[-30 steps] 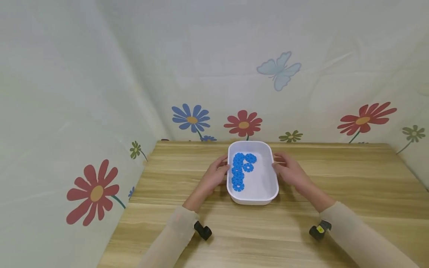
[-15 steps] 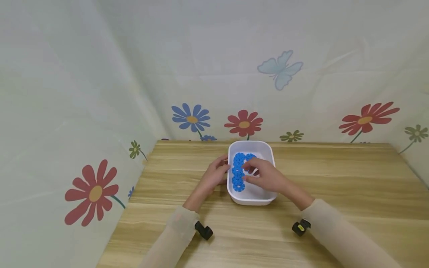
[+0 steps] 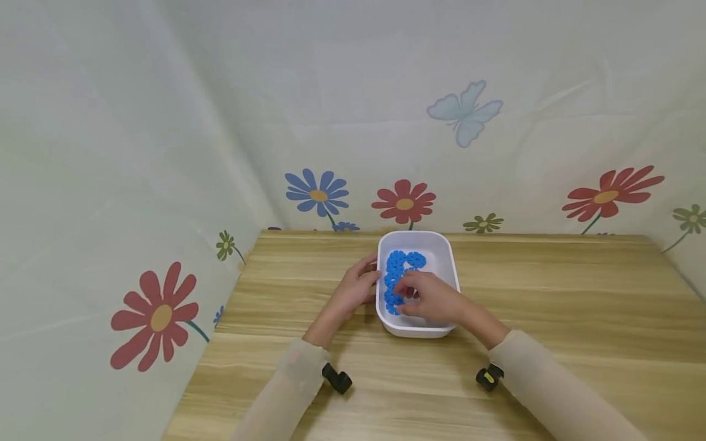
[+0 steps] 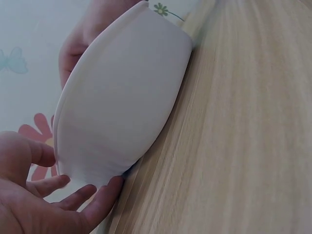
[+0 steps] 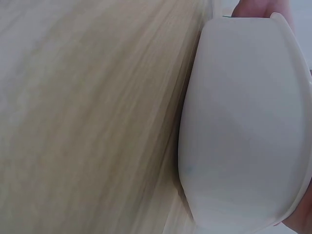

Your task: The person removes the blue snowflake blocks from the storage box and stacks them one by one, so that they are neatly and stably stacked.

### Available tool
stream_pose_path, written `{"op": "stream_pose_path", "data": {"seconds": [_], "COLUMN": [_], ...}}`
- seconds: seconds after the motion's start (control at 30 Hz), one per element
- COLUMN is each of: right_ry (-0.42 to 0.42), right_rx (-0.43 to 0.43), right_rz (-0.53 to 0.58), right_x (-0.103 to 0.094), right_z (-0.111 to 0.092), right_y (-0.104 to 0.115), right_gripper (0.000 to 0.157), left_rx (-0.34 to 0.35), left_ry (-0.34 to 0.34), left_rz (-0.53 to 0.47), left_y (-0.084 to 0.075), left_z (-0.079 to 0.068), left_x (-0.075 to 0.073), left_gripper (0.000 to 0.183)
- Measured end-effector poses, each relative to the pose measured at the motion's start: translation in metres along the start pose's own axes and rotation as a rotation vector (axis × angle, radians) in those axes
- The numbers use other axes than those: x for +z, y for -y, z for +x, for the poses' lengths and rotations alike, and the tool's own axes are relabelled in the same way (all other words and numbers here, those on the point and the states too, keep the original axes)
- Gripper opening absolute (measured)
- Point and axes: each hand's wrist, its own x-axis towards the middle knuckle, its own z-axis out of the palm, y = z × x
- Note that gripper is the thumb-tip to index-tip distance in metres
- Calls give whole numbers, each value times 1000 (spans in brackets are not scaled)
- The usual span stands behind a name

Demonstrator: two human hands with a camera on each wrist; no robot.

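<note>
A white plastic bin [image 3: 441, 260] stands on the wooden table, with several blue notched snowflake discs [image 3: 397, 260] lying inside, mostly in an overlapping column along its left wall. My left hand [image 3: 353, 288] rests against the bin's left side, thumb at the rim. In the left wrist view its lightly bent fingers [image 4: 100, 202] touch the outer wall. Inside the bin, my right hand [image 3: 432, 300] reaches over the lower discs, its forefinger and thumb spread apart right at the column. In the right wrist view the bin's wall [image 5: 243, 122] hides most of that hand.
The wooden table [image 3: 551, 294] extends to both sides of the bin and toward me. Behind it hangs a pale cloth backdrop [image 3: 353, 122] with printed flowers and a butterfly. A small black wrist camera [image 3: 337, 380] sits at my left sleeve.
My right hand has left the bin's right side, reached over the rim into the bin, then moved slightly toward me along the discs. My left hand has stayed at the left side.
</note>
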Motion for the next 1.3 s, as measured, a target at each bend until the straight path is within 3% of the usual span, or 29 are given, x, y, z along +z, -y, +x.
{"op": "stream_pose_path", "data": {"seconds": [0.3,0.53,0.77,1.0,1.3], "right_ry": [-23,-53,-52,-39,9], "right_rx": [1,14,17,70,131], "right_rz": [-41,-54,-73,6,-63], "right_x": [1,2,1,-4,2], "right_z": [-3,-6,-4,7,25], "right_y": [2,3,2,3,-4], "right_gripper": [29,35,36,39,37], "left_rx": [21,18,16,-28,-30], "left_ry": [-16,-11,-4,-50,-49], "left_rz": [75,68,-1,3,-21], "left_y": [0,-2,2,2,3], "left_z": [0,-4,1,0,2], "left_x": [4,6,3,5,6], "left_gripper": [50,50,51,51,51]}}
